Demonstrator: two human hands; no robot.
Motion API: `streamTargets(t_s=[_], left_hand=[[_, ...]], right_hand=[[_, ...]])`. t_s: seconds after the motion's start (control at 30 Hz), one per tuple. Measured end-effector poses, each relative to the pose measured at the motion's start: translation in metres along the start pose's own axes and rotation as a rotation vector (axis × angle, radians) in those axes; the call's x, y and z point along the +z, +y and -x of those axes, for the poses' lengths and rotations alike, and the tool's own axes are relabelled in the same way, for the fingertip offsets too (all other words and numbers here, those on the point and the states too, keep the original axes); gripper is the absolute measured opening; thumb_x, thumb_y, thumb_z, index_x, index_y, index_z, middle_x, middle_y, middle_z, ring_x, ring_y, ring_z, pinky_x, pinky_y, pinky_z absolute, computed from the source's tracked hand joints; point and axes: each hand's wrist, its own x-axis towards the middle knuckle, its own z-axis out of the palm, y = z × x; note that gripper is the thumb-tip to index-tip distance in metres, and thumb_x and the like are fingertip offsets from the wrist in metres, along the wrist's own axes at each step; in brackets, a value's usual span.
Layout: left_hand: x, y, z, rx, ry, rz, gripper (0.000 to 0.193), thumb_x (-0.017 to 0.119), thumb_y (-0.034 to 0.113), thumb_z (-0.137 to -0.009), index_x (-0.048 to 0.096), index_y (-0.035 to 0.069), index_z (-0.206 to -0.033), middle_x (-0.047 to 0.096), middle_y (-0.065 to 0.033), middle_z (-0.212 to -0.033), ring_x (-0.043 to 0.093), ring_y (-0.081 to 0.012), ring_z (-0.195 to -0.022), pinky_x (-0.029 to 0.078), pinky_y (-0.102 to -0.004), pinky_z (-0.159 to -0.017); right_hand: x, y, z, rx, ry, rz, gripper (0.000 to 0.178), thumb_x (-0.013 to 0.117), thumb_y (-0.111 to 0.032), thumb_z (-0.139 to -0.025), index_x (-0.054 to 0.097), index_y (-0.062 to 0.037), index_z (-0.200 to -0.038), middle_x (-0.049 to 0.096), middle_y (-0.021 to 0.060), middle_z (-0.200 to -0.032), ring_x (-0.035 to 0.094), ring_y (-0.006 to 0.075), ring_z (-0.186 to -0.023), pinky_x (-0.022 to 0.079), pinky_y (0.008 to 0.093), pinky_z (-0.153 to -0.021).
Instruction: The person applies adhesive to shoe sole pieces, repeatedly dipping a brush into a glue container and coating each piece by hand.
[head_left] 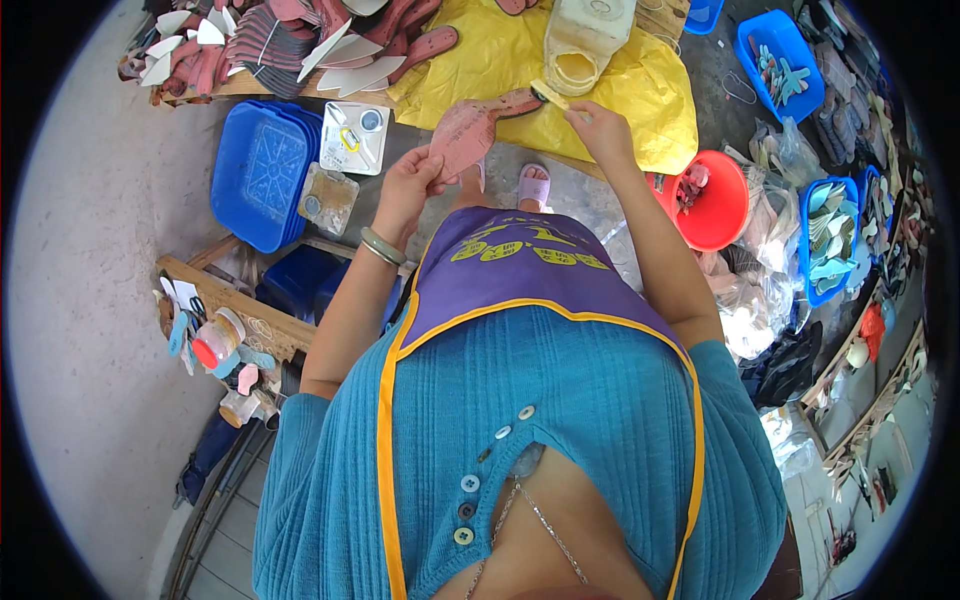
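My left hand (410, 188) pinches the wide end of a dusty-red shoe insole (465, 138), thumb on top. Its narrow end points to the far right, over a crumpled yellow sheet (440, 88) spread on the bench. In my right hand (603, 133) is a small brush (550, 95) with a pale yellow handle. Its dark tip meets or hovers just over the insole's narrow end; I cannot tell which. Beyond the brush stands a cut-open, off-white plastic jug (575, 65), its opening towards me.
Stacked red insoles and white pieces (310, 45) cover the bench's far left. Blue crates (262, 170) stand left below it, beside a white square lid (355, 137). A red bucket (715, 215) with scraps, blue baskets (828, 240) and plastic bags sit at right.
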Motion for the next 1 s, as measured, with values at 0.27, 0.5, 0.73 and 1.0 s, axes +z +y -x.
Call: streamTargets(t_s=[0.27,0.5,0.73,1.0], left_hand=[[0.009,0.021,0.004,0.197,0.015,-0.484,0.023,0.055,0.012,-0.093,0.059,0.005,-0.114,0.066,0.0,-0.086,0.062,-0.0077,-0.071,0.046,-0.0205,-0.061],[0.013,0.023,0.007,0.225,0.032,-0.528,0.023,0.055,0.011,-0.092,0.06,0.003,-0.113,0.066,-0.0005,-0.087,0.062,-0.0078,-0.071,0.046,-0.0208,-0.061],[0.008,0.014,0.002,0.203,0.038,-0.545,0.028,0.053,0.012,-0.094,0.054,0.003,-0.12,0.065,-0.0008,-0.091,0.062,-0.0078,-0.071,0.046,-0.0198,-0.062],[0.017,0.011,-0.003,0.535,0.151,-0.96,0.052,0.058,0.016,-0.09,0.038,-0.004,-0.134,0.056,-0.0262,-0.111,0.058,-0.0326,-0.1,0.049,-0.0382,-0.075]], right_hand=[[-0.012,-0.038,0.004,-0.06,-0.191,-0.147,0.029,0.068,-0.038,-0.079,0.072,-0.0142,-0.095,0.066,0.015,-0.072,0.064,0.0291,-0.067,0.05,0.0365,-0.064],[-0.035,-0.08,0.029,-0.22,-0.211,-0.402,0.026,0.069,-0.036,-0.079,0.072,-0.0153,-0.095,0.066,0.013,-0.072,0.062,0.0238,-0.061,0.049,0.0345,-0.062],[-0.028,-0.058,0.007,-0.134,-0.244,-0.219,0.026,0.069,-0.031,-0.081,0.071,-0.012,-0.098,0.069,0.0113,-0.081,0.064,0.0214,-0.071,0.049,0.0307,-0.068],[-0.005,0.005,0.01,0.007,-0.04,0.079,0.026,0.064,-0.039,-0.081,0.071,-0.0179,-0.094,0.067,0.0153,-0.076,0.064,0.0324,-0.072,0.051,0.0392,-0.066]])
